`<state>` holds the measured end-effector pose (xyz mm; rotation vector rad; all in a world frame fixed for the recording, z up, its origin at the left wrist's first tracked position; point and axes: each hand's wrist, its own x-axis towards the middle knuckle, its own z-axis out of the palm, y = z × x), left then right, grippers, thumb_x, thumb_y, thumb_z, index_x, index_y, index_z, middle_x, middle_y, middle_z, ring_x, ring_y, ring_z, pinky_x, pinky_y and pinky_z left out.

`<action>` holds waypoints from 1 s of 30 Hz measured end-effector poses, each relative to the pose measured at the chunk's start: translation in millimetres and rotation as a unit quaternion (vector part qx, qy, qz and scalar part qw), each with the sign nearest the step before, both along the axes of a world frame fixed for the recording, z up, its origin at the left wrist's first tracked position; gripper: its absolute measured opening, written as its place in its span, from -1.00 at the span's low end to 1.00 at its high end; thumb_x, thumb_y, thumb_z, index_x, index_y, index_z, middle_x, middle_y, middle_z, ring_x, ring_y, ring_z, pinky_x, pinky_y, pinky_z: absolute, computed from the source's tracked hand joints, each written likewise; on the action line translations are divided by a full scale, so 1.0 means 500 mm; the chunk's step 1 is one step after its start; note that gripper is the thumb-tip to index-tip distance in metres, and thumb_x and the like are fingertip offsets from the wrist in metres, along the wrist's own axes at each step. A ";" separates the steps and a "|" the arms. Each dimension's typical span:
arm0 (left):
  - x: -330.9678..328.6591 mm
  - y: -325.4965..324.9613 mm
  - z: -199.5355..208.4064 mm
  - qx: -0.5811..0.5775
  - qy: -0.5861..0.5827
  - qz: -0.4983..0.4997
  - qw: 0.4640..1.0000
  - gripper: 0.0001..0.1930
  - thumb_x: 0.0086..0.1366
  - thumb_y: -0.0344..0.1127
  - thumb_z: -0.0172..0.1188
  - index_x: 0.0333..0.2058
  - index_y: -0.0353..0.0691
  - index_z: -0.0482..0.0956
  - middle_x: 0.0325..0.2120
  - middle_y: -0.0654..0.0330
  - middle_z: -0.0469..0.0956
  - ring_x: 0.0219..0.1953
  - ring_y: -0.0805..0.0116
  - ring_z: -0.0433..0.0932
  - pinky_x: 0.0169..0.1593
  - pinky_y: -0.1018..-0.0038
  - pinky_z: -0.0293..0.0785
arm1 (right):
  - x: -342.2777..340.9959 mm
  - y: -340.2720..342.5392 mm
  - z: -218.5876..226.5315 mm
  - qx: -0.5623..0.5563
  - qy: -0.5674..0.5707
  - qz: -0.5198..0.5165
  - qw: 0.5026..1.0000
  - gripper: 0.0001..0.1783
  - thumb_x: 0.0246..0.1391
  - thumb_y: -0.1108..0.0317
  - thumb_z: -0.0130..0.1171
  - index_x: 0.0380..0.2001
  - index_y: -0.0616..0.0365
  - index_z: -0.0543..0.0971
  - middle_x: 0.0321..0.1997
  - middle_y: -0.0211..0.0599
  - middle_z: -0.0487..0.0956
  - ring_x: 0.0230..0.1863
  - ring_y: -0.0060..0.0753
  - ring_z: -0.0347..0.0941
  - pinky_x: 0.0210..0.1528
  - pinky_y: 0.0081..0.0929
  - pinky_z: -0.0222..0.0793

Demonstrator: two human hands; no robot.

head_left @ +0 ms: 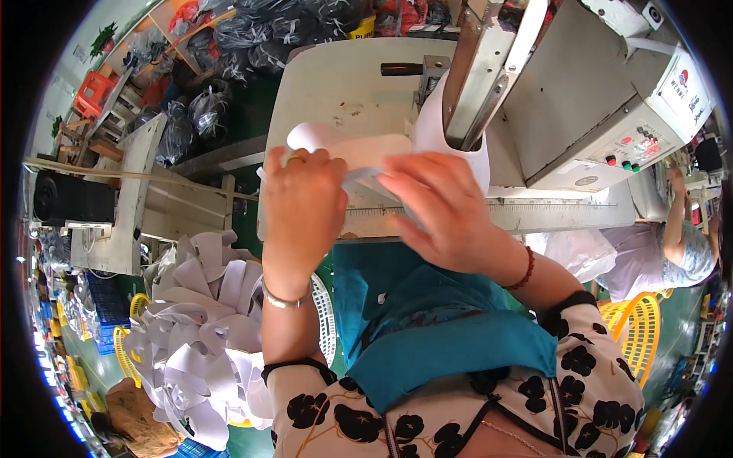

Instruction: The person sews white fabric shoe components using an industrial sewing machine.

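A curved white strip (351, 143), smooth like thin plastic or leather, lies at the table's front part, just beyond my hands. My left hand (304, 202), wearing a ring and a bracelet, is closed on its near left part. My right hand (443, 200) is slightly blurred by motion. Its fingers are stretched toward the strip's narrow greyish edge (365, 175), with the thumb apart below; the fingertips reach that edge. Past my right hand, another white curved piece (434, 130) wraps round the foot of the machine's upright metal arm (481, 72).
The pale worktable (328, 84) carries a ruler (534, 215) along its front edge and a black-handled crank (402, 69). A machine box with buttons (622, 149) stands right. White strips (202, 320) heap up in yellow baskets at lower left. Black bags (267, 34) are piled behind. A co-worker (649, 252) is at right.
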<state>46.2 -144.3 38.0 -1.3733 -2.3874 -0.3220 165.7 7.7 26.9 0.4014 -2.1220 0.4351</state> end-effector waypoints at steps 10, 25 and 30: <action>-0.011 0.003 0.038 0.489 -0.408 -0.056 0.769 -0.52 0.22 -0.09 -0.01 0.02 -0.30 0.34 -0.06 0.12 0.38 -0.01 0.36 0.34 0.03 0.45 0.25 | -0.049 0.016 0.007 -0.357 -0.196 0.135 0.903 -0.70 -0.08 0.36 0.24 -0.28 0.31 0.50 -0.43 -0.19 0.54 -0.44 -0.45 0.50 -0.39 -0.51 0.39; -0.181 0.027 -0.130 0.494 -0.684 -0.067 0.532 -0.81 0.17 -0.40 0.14 -0.21 -0.21 0.45 -0.42 0.24 0.52 -0.47 0.48 0.50 -0.52 0.63 0.38 | 0.097 0.081 0.011 -0.540 0.039 0.278 0.793 -0.69 0.06 0.44 0.06 -0.10 0.31 0.41 -0.19 -0.20 0.54 -0.21 -0.45 0.50 -0.13 -0.46 0.42; -0.202 0.085 -0.164 0.364 -0.544 -0.003 0.756 -0.62 0.15 -0.32 0.13 -0.04 -0.28 0.40 -0.30 0.17 0.51 -0.23 0.35 0.48 -0.14 0.47 0.37 | 0.080 0.098 0.066 -0.605 -0.167 0.405 0.665 -0.67 0.13 0.30 0.02 -0.09 0.28 0.40 -0.33 -0.30 0.53 -0.39 -0.57 0.47 -0.46 -0.64 0.41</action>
